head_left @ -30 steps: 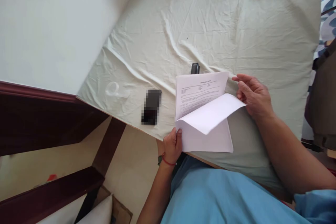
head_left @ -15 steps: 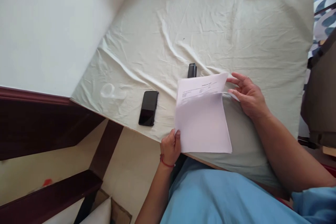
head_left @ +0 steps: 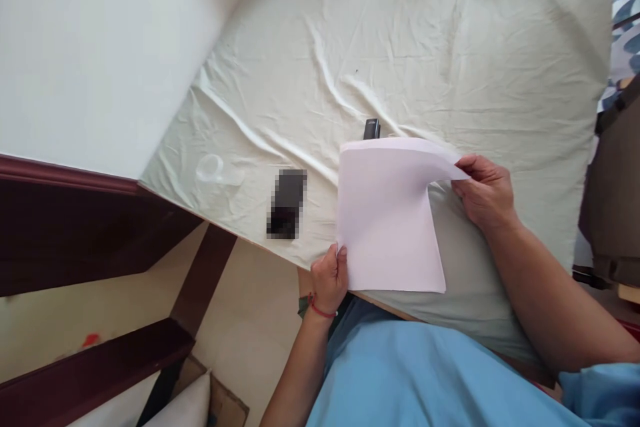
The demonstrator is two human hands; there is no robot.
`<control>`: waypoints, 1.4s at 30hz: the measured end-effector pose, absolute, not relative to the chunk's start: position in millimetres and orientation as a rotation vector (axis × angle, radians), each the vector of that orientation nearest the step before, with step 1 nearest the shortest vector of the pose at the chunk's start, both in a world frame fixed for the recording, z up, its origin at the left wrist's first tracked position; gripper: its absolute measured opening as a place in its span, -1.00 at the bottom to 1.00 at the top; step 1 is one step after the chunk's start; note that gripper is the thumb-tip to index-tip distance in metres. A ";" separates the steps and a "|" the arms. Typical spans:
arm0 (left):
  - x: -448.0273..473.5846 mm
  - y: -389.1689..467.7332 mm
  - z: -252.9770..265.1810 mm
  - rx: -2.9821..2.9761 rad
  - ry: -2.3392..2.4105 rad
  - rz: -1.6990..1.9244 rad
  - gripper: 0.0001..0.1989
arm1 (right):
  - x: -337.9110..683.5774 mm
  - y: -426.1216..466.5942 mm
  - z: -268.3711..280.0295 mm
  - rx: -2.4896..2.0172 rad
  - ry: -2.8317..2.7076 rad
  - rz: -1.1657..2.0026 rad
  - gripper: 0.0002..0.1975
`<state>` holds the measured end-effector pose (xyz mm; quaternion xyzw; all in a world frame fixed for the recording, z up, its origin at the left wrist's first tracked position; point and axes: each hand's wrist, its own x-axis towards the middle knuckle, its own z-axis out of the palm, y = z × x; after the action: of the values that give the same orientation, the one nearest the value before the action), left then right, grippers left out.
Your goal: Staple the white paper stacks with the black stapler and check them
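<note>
We see a paper stack at the near edge of a cloth-covered table; the left hand pinches its lower left side; the right hand pinches the raised corner of the top sheet; we judge this page-turn unfinished.

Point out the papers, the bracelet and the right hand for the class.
Papers (head_left: 390, 233): head view, middle of the blank top side.
Bracelet (head_left: 322, 312): head view, on its red band.
Right hand (head_left: 486, 196): head view, its middle.
</note>
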<state>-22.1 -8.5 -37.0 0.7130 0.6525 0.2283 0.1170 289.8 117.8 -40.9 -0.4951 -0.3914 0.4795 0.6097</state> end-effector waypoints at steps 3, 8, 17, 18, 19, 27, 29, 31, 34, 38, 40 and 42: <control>-21.9 -8.7 -38.1 2.096 1.946 0.650 -0.55 | 291.0 117.1 -45.1 -1.174 -0.874 1.073 -0.77; -21.2 -8.7 -38.5 2.152 1.935 0.664 -0.54 | 289.7 117.6 -45.4 -1.122 -0.875 0.999 -0.81; -18.5 -5.3 -36.6 2.330 1.856 0.811 -0.59 | 290.8 118.9 -43.9 -1.087 -0.903 1.069 -0.81; -18.1 -4.9 -36.1 2.333 1.855 0.815 -0.60 | 290.5 119.0 -44.0 -1.094 -0.915 1.066 -0.80; -17.7 -4.6 -35.6 2.338 1.857 0.814 -0.60 | 290.3 119.0 -44.0 -1.099 -0.925 1.064 -0.79; -17.0 -4.5 -35.3 2.362 1.853 0.829 -0.62 | 289.4 118.4 -43.4 -1.105 -0.907 1.063 -0.74; -17.2 -4.7 -35.7 2.357 1.863 0.825 -0.61 | 290.2 118.5 -43.1 -1.107 -0.905 1.073 -0.74; -17.4 -5.0 -36.0 2.356 1.866 0.831 -0.61 | 290.9 118.3 -43.4 -1.097 -0.906 1.083 -0.75; -16.9 -5.0 -35.9 2.354 1.860 0.833 -0.61 | 290.7 118.0 -44.5 -1.076 -0.914 1.090 -0.77; -15.1 -4.6 -35.5 2.331 1.889 0.822 -0.62 | 290.7 117.0 -43.7 -0.996 -0.872 1.145 -0.80; -14.8 -5.0 -36.1 2.323 1.900 0.832 -0.63 | 292.7 115.1 -41.0 -0.902 -0.866 1.181 -0.82; -15.4 -6.3 -37.7 2.297 1.911 0.819 -0.63 | 297.0 112.6 -37.0 -0.800 -0.914 1.239 -0.86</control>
<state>-15.4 -6.3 -37.7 0.7411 0.6168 0.2643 0.0216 297.0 112.6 -37.0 -0.3515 -0.4019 0.5447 0.6467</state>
